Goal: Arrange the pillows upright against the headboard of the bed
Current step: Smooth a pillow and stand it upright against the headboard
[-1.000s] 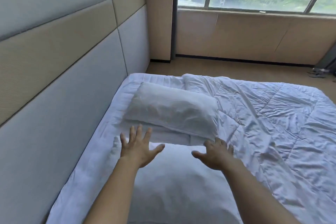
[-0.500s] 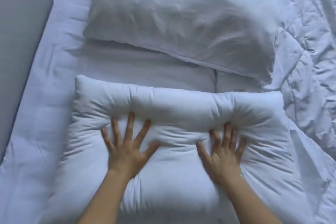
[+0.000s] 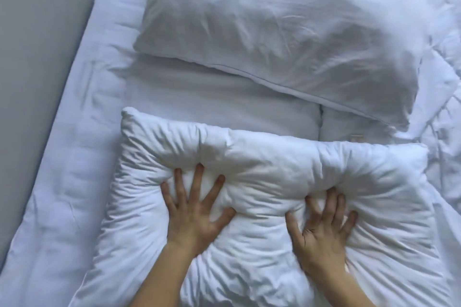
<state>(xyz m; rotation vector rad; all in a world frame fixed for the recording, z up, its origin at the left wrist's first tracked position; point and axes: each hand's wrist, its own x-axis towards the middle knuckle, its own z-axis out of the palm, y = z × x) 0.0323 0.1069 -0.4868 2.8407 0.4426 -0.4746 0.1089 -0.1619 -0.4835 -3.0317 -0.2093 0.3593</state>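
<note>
A plump white pillow [image 3: 262, 157] lies flat on the bed in the lower half of the view. My left hand [image 3: 197, 209] presses into its left part with fingers spread. My right hand [image 3: 324, 229] presses into its right part, fingers also spread, dimpling the filling. Neither hand grips the fabric. A second white pillow [image 3: 274, 25] lies flat beyond it, angled across the top of the view. The grey padded headboard [image 3: 37, 45] runs along the left edge, apart from both pillows.
A white sheet [image 3: 219, 102] shows between the two pillows. A rumpled white duvet [image 3: 444, 137] lies along the right side. The mattress edge [image 3: 82, 132] borders the headboard on the left.
One second ago my hands hovered above the near pillow with the room in view. The camera has since tilted down and both palms now press deeper into the pillow.
</note>
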